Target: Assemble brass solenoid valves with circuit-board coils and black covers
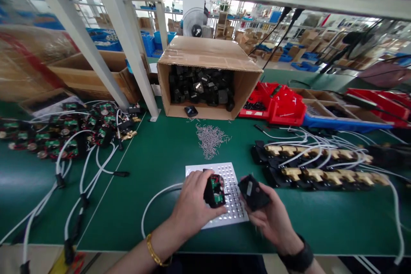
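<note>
My left hand (195, 201) is wrapped round a black housing with a green circuit board (218, 190), its open side facing right. A white cable (154, 199) loops out to the left behind that hand. In my right hand (276, 216) is a black plastic cover (253, 192), slightly blurred, held apart from the housing. Beneath both parts lies a white sheet (233, 171) with rows of shiny round dots. Beyond the sheet is a pile of small screws or pins (210, 141) on the green tabletop (154, 150).
A cardboard box (208, 53) on its side holds many black covers. Open circuit-board units (70, 126) with white cables crowd the left. Rows of black units with brass fittings (324, 175) lie at right, before red bins (285, 105). A white post (125, 38) meets the table at left.
</note>
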`<state>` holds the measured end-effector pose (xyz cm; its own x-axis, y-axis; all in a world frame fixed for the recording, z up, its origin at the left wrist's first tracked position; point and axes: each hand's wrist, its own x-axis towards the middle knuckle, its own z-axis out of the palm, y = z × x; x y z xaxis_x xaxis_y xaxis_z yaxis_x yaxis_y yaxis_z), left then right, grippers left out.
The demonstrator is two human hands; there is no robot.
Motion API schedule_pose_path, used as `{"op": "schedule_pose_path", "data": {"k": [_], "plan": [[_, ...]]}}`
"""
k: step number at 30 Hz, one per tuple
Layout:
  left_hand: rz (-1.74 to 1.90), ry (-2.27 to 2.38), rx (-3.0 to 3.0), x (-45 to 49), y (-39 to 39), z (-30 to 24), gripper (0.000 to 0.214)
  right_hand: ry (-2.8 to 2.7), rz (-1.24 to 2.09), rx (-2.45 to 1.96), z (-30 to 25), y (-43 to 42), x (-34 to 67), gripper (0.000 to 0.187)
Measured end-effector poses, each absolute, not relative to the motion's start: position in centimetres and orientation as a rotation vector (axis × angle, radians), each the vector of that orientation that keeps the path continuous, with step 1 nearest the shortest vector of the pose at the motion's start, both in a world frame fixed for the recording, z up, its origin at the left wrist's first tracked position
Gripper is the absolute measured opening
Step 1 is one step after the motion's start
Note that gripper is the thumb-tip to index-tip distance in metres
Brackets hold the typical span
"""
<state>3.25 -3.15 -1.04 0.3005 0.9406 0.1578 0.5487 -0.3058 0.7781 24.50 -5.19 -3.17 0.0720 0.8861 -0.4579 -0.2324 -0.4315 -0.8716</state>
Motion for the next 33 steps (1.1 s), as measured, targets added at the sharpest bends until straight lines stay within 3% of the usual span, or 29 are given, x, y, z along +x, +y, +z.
{"op": "schedule_pose_path", "data": {"k": [2,4,7,12,16,22,30,33], "plan": [[0.737,1.347,2.128,3.9,-3.5,-0.2,0.072,-0.426,1.747,-1.219,-2.9,-4.8,22.9,0.033],[0.657,1.404,2.215,4.5,-3.7,-0.1,0.074,-0.384,1.763,-1.134,-3.1,-4.7,21.5,0.028],[0.587,1.479,2.276,4.9,-3.8,-0.4,0.078,-0.614,1.733,-1.133,-3.4,-4.8,20.4,0.041],[0.596,1.473,2.257,4.7,-3.3,-0.4,0.081,-1.414,1.343,-1.218,-2.2,-4.6,20.6,0.038],[0.665,1.428,2.166,4.5,-2.9,-0.3,0.079,-1.587,1.184,-1.249,-1.4,-4.3,20.3,0.036],[0.64,1.417,2.136,4.5,-2.8,-0.1,0.073,-1.106,1.615,-1.315,-1.8,-4.6,20.3,0.051],[0.642,1.373,2.056,4.4,-2.5,-0.3,0.088,-1.633,1.166,-1.355,-2.6,-4.6,19.3,0.045],[0.719,1.229,1.994,3.7,-1.9,-1.2,0.082,-1.666,1.131,-1.378,-2.3,-4.4,19.1,0.046]]}}
